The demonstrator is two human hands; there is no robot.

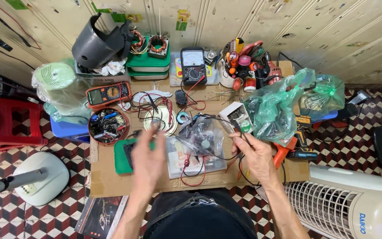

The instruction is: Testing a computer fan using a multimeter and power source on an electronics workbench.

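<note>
Right hand (256, 156) pinches thin wires (226, 128): light, floppy, best gripped near the ends. Left hand (149, 155) blurred, open, empty.

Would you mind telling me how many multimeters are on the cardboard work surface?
2. An orange digital multimeter lies at the left, above the round tin of small parts. A black analog multimeter stands at the back centre. Others may be hidden under clutter.
</note>
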